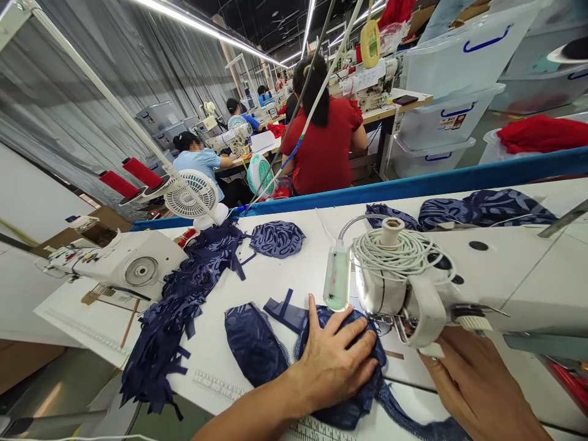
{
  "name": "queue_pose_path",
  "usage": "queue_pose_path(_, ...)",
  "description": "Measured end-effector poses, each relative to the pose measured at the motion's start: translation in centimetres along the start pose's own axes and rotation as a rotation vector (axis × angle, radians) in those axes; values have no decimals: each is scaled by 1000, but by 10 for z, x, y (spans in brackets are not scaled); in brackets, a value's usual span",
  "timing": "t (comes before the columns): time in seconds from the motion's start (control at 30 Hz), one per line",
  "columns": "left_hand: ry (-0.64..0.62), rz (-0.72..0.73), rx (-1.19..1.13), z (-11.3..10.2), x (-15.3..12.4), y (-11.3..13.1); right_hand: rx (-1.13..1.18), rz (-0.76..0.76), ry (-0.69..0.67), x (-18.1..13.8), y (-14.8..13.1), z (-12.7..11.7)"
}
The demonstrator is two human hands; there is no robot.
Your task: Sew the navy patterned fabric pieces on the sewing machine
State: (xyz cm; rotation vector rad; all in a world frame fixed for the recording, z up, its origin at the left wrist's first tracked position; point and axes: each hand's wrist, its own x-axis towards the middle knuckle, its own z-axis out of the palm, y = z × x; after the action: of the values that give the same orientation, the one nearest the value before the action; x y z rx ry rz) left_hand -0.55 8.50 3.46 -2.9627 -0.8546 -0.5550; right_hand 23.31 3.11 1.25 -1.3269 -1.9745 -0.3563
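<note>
Head view of a sewing station. The left hand [333, 358] lies flat, fingers spread, pressing a navy lace piece [342, 367] onto the white worktop [294, 269], just in front of the needle area of the sewing machine [459, 282]. The right hand [478, 389] rests under the machine head, beside the same piece; its fingers are partly hidden by the machine, so whether it is open or closed cannot be told. A second navy lace piece [252, 343] lies touching the first on its left, and a third, a rounded cup piece [277, 237], lies well apart toward the far edge. One small navy strap scrap [285, 311] sits between the near two pieces and the far one. A long heap of navy strips [184, 306] runs down the left part of the worktop. One lamp [337, 278] hangs at the machine head, beside a coil of white cord [399, 251]. One white desk fan [190, 196] stands at the far edge; two red thread cones [131, 177] stand beside it. Three seated persons are clearly seen beyond, the nearest in a red top [324, 144].
</note>
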Motion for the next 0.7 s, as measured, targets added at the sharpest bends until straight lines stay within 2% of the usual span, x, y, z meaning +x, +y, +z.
queue_pose_path(0.23, 49, 10, 29, 4, 0, 0, 6, -35, 26, -1, 2, 4)
queue_pose_path(0.5, 38, 2, 34, 5, 0, 1, 12, -75, 15, 2, 1, 1)
queue_pose_path(0.7, 19, -7, -33, 5, 1, -5, 86, -35, -8, -3, 3, 4)
